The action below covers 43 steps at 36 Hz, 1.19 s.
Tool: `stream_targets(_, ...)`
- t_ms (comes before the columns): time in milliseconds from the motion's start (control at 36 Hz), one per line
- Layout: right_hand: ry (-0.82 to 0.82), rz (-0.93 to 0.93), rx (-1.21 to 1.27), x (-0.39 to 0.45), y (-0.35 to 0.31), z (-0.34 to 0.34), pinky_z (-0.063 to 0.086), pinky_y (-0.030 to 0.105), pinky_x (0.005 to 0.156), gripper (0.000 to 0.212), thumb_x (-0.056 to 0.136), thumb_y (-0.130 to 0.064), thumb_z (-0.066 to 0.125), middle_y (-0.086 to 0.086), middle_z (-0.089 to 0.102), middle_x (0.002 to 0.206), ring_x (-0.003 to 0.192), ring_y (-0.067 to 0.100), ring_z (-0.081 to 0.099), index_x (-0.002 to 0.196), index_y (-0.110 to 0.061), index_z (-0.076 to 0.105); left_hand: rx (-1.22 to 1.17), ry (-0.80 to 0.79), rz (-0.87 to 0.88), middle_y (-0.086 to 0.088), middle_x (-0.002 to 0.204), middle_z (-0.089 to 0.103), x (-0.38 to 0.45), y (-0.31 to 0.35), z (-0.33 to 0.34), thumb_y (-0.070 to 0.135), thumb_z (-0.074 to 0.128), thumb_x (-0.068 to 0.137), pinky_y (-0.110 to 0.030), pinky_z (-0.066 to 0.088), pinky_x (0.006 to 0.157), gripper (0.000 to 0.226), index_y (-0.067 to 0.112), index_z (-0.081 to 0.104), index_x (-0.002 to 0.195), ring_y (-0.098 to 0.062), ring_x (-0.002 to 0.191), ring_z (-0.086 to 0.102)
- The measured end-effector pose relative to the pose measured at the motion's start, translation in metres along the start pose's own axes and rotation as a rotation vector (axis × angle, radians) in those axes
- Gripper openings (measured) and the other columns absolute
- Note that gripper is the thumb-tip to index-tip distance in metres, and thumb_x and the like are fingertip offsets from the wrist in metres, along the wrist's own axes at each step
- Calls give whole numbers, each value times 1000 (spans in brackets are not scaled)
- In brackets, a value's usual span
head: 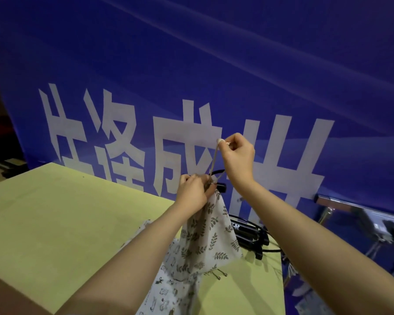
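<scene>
pale table (55, 223); hands cinch leaf-print drawstring bag (205, 233), cord (214, 159) taut.

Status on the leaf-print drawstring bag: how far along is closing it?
Done: the neck of the leaf-print bag is bunched in the left hand. In hand: the right hand pinches the drawstring, pulled up taut. Left: a black handle shows at the neck, so closure looks incomplete; a cat-print bag lies on the table.
</scene>
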State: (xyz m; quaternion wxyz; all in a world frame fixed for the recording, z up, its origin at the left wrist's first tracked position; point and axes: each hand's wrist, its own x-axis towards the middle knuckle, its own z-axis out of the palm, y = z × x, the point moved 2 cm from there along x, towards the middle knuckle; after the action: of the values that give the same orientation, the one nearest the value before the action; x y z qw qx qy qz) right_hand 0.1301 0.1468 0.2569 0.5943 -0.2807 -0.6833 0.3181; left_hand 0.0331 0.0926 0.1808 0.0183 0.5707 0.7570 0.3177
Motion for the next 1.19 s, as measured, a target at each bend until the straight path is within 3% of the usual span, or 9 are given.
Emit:
stream_targets(111,51,-34,19,2,-6,-12,37,7,50,19,90,-8,60,-4,46,58,49,-3,44,72,-4,54,139,41,85,-3,108,61,3,10,-4,42,47,95,-32,32,92,28,20,62,105,-25,112,47)
stream_targets(222,77,-103,-33,8,-14,-21,38,10,50,20,90,-10,61,-4,47,57,50,0,45,72,-8,53,271,122,140,1,110,58,10,14,-3,44,46,94,-32,32,84,28,23,62,105,-22,104,46)
stream_targets(333,129,-91,-51,15,-16,-31,44,31,56,26,90,-21,62,-8,48,57,53,8,46,68,-16,50,377,143,178,-1,114,49,15,24,-7,41,43,96,-33,30,85,29,23,59,112,-23,104,45)
stream_targets(472,154,65,-6,17,-13,-41,40,36,58,45,85,-36,67,-6,40,49,51,11,38,53,-19,41,427,139,154,-4,118,50,21,38,-10,41,38,97,-35,30,94,37,17,58,118,-25,110,46)
stream_targets(556,114,87,18,16,-15,-46,40,33,58,46,84,-35,69,-4,40,48,50,10,37,51,-17,42,421,140,131,-5,118,52,18,44,-7,51,28,98,-36,29,93,50,16,59,116,-26,111,45)
stream_targets(750,138,75,70,14,-12,-55,48,30,62,42,84,-25,70,-5,43,48,49,6,41,52,-16,45,400,156,136,-5,125,54,10,57,14,38,31,99,-37,31,95,40,15,58,119,-25,115,43)
stream_targets(889,156,-18,4,14,-11,-66,39,8,49,37,85,-16,69,-4,43,49,43,-2,44,56,-10,47,317,51,76,-4,126,48,10,52,25,39,38,98,-36,39,86,36,17,57,118,-23,118,43)
stream_targets(1028,169,-159,-105,16,-10,-73,35,10,48,39,83,-13,71,-7,41,47,45,2,41,54,-15,44,360,20,56,-2,132,43,11,52,30,40,37,98,-35,39,85,36,19,55,122,-23,122,39)
stream_targets(1194,230,-172,-110,18,-11,-81,34,13,48,44,83,-13,71,-8,40,48,46,3,41,52,-21,40,360,-3,27,-5,129,42,11,66,27,41,38,99,-36,39,83,37,18,55,121,-24,121,39)
